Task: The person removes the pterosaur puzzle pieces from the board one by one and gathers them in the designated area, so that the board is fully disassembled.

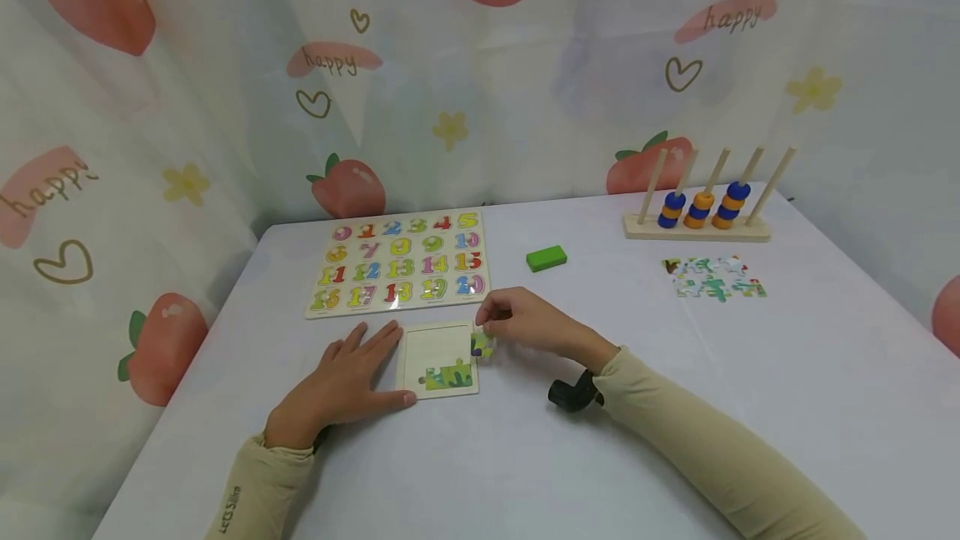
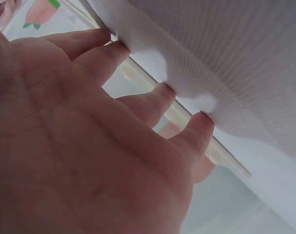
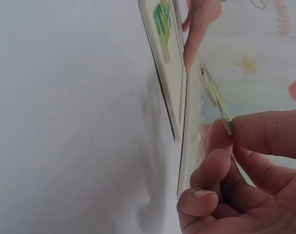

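Observation:
My right hand (image 1: 525, 321) pinches a green jigsaw puzzle piece (image 3: 216, 92) between thumb and fingertips, just over the right edge of the wooden puzzle tray (image 1: 435, 344). In the right wrist view the piece is tilted up, clear of the tray. Joined green pieces (image 1: 448, 376) lie in the tray's lower right part; the rest of its recess shows bare wood. My left hand (image 1: 341, 382) lies spread at the tray's left side, thumb by the lower left corner and fingertips by the upper left. In the left wrist view its fingers (image 2: 148, 105) are extended and grip nothing.
A number board (image 1: 397, 265) lies right behind the tray. Behind my right hand is a green block (image 1: 546, 258). Farther right, more puzzle pieces (image 1: 716, 277) lie in front of a peg stand (image 1: 697, 227) with blue and orange rings. A printed curtain (image 1: 480, 90) hangs behind the table.

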`<action>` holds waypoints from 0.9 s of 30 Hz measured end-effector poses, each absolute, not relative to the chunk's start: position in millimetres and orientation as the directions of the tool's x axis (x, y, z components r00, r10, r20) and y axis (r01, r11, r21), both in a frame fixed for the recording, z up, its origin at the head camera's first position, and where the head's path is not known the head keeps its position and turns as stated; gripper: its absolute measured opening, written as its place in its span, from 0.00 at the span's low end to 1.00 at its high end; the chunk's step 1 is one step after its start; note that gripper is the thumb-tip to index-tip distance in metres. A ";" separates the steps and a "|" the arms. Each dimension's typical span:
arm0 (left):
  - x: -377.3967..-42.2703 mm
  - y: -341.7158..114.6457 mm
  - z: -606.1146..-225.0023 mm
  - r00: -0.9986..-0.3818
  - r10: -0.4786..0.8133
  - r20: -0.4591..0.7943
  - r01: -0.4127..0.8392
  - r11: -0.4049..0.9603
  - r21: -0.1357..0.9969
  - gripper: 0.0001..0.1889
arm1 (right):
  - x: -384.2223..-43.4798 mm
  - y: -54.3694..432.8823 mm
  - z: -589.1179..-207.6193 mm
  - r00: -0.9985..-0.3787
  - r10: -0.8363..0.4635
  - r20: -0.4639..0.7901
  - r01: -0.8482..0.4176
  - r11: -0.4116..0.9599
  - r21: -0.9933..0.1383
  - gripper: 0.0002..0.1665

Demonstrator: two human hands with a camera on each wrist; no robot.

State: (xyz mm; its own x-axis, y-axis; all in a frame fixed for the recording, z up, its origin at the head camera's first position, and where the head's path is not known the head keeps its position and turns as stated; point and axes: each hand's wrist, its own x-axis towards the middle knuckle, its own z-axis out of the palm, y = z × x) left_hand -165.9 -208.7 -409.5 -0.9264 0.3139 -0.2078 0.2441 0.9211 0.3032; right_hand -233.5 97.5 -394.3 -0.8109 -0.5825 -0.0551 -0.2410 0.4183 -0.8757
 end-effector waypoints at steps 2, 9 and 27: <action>-165.7 -208.6 -409.0 -0.927 0.312 -0.209 0.243 0.922 0.302 0.57 | -234.1 102.5 -393.8 -0.817 -0.573 -0.061 -0.232 0.424 -0.875 0.06; -165.4 -208.8 -408.0 -0.925 0.317 -0.208 0.247 0.920 0.304 0.57 | -235.6 118.7 -394.0 -0.842 -0.533 -0.077 -0.203 0.446 -0.872 0.07; -166.0 -208.4 -409.5 -0.925 0.318 -0.206 0.250 0.921 0.299 0.57 | -236.0 163.6 -387.9 -0.895 -0.442 -0.061 -0.172 0.467 -0.867 0.10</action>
State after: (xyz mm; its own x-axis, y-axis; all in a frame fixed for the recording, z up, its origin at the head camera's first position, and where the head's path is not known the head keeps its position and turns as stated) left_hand -166.0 -208.4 -409.5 -0.9254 0.3181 -0.2062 0.2498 0.9208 0.2994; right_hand -236.0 163.6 -387.9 -0.8949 -0.4420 -0.0607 -0.1718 0.4669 -0.8675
